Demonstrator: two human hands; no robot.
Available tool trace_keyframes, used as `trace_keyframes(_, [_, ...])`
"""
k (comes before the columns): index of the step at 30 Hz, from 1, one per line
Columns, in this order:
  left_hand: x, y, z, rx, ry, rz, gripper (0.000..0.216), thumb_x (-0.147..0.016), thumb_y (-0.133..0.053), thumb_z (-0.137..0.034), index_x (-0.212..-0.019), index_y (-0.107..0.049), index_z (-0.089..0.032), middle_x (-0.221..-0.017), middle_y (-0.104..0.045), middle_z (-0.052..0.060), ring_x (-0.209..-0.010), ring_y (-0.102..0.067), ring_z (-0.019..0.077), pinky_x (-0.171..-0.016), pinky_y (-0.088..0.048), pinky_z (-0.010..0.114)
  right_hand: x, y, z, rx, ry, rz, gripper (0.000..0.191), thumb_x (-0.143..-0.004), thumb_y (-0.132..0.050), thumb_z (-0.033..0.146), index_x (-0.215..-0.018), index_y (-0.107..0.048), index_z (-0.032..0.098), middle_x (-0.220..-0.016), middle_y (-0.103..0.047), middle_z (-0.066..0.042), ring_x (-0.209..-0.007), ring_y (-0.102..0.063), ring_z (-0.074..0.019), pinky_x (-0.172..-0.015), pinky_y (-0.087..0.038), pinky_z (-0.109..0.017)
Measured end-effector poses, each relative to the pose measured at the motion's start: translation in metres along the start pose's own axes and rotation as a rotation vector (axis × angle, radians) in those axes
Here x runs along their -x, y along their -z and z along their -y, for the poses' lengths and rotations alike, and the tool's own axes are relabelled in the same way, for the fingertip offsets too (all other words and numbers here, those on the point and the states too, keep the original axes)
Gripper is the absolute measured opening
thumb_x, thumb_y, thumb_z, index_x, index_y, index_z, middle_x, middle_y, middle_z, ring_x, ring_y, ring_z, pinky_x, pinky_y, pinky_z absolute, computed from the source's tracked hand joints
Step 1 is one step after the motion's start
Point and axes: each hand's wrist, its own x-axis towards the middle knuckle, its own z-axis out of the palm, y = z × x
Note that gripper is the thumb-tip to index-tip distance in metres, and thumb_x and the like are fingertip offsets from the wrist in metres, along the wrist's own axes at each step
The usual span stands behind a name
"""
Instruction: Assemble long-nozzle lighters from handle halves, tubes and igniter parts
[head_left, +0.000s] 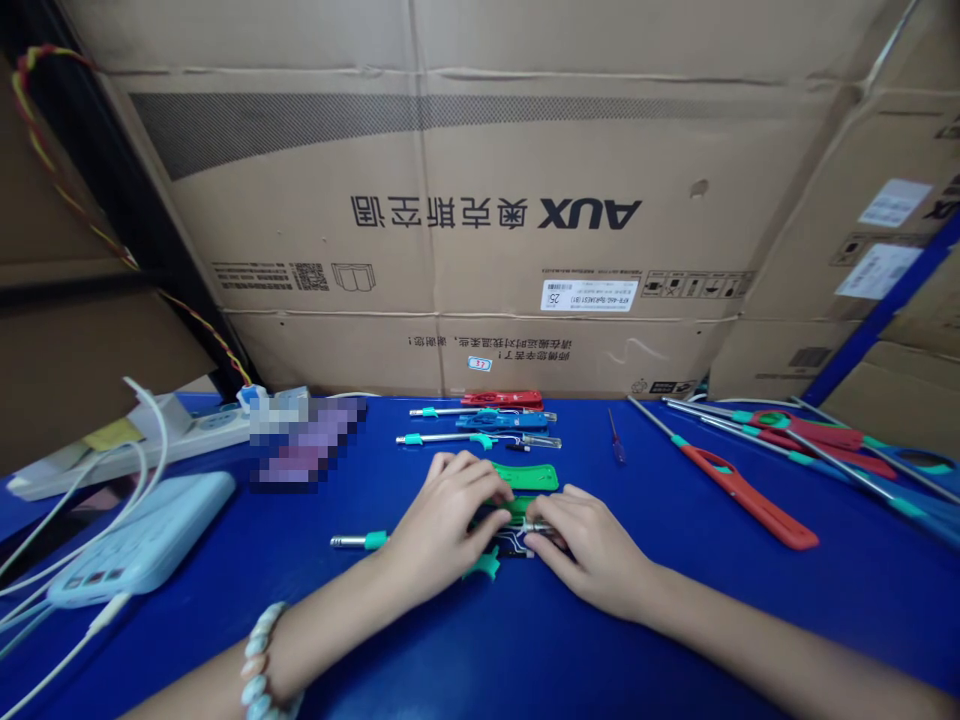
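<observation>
My left hand (454, 515), wearing a bead bracelet on the wrist, curls its fingers and thumb around a green lighter shell half (519, 507). From under it a metal lighter tube (349, 542) with a teal collar sticks out to the left, and a teal trigger (484, 566) lies below the fingers. At the shell's right end, my right hand (589, 550) pinches the lighter's inner part (536, 526), mostly covered by the fingers. Thin white wires and a small dark piece (514, 543) show between the hands. Another green shell half (529, 477) lies just beyond.
Behind lie blue (502, 424) and red shell halves (510, 400) with tubes and wired parts. To the right are a small screwdriver (616, 438), a red long lighter (750, 495) and several more lighters. A light-blue power bank (150, 540) with cables sits left; cardboard (480, 130) stands behind.
</observation>
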Motion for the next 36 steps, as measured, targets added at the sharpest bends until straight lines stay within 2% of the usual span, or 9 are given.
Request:
trace_keyframes(3, [-0.003, 0.019, 0.008, -0.011, 0.007, 0.006, 0.006, -0.087, -0.055, -0.015, -0.090, -0.056, -0.020, -0.091, -0.063, 0.000, -0.089, -0.053, 0.0192, -0.081, -0.032, 0.034, 0.001, 0.002, 0.000, 0.004, -0.025, 0.008, 0.006, -0.088, -0.050, 0.024, -0.087, -0.051, 0.018, -0.071, -0.061, -0.001, -0.059, -0.050, -0.0155, -0.064, -0.033, -0.029])
trace_keyframes(9, [-0.001, 0.045, 0.018, -0.076, -0.012, 0.375, 0.012, -0.077, -0.060, -0.008, -0.080, -0.060, -0.020, -0.082, -0.065, -0.002, -0.077, -0.058, 0.0163, -0.073, -0.037, 0.028, 0.002, 0.003, -0.001, 0.007, -0.057, 0.006, 0.011, -0.083, -0.050, 0.019, -0.093, -0.055, 0.018, -0.075, -0.064, -0.003, -0.063, -0.055, -0.0166, -0.070, -0.034, -0.031])
trace_keyframes(14, [0.002, 0.047, 0.013, -0.190, 0.009, 0.491, 0.016, -0.071, -0.064, -0.006, -0.078, -0.060, -0.020, -0.082, -0.065, -0.002, -0.077, -0.058, 0.0170, -0.069, -0.037, 0.027, 0.001, 0.002, -0.003, 0.005, -0.058, 0.003, 0.012, -0.082, -0.048, 0.016, -0.091, -0.055, 0.018, -0.074, -0.064, -0.003, -0.062, -0.054, -0.0160, -0.067, -0.032, -0.029])
trace_keyframes(21, [0.005, 0.038, 0.013, -0.211, -0.046, 0.468, 0.020, -0.071, -0.054, 0.000, -0.077, -0.055, -0.019, -0.078, -0.063, -0.002, -0.072, -0.056, 0.0154, -0.064, -0.036, 0.026, 0.001, 0.002, -0.007, 0.014, -0.036, 0.018, 0.011, -0.079, -0.047, 0.013, -0.086, -0.053, 0.019, -0.071, -0.062, -0.001, -0.061, -0.052, -0.0145, -0.065, -0.029, -0.028])
trace_keyframes(26, [0.004, 0.040, 0.013, -0.100, -0.014, 0.440, 0.017, -0.074, -0.051, -0.003, -0.080, -0.052, -0.018, -0.082, -0.058, -0.001, -0.068, -0.053, 0.0125, -0.057, -0.035, 0.022, -0.001, 0.007, -0.009, 0.019, -0.033, -0.065, 0.018, -0.081, -0.050, 0.017, -0.099, -0.050, 0.018, -0.067, -0.057, 0.001, -0.057, -0.049, -0.0147, -0.064, -0.031, -0.029])
trace_keyframes(30, [0.002, 0.044, 0.016, -0.035, -0.003, 0.381, 0.016, -0.079, -0.047, -0.004, -0.084, -0.051, -0.018, -0.083, -0.055, -0.001, -0.068, -0.050, 0.0118, -0.059, -0.036, 0.022, -0.003, 0.012, -0.012, -0.012, -0.097, -0.133, 0.008, -0.086, -0.047, 0.017, -0.094, -0.047, 0.019, -0.062, -0.053, 0.003, -0.057, -0.049, -0.0154, -0.061, -0.033, -0.028])
trace_keyframes(36, [-0.002, 0.052, 0.023, 0.063, -0.009, 0.306, 0.014, -0.084, -0.044, -0.007, -0.088, -0.052, -0.018, -0.085, -0.055, 0.000, -0.073, -0.050, 0.0127, -0.066, -0.039, 0.024, -0.005, 0.017, -0.017, -0.039, -0.102, -0.204, 0.004, -0.092, -0.049, 0.022, -0.094, -0.051, 0.020, -0.084, -0.063, -0.003, -0.074, -0.055, -0.0174, -0.068, -0.040, -0.030])
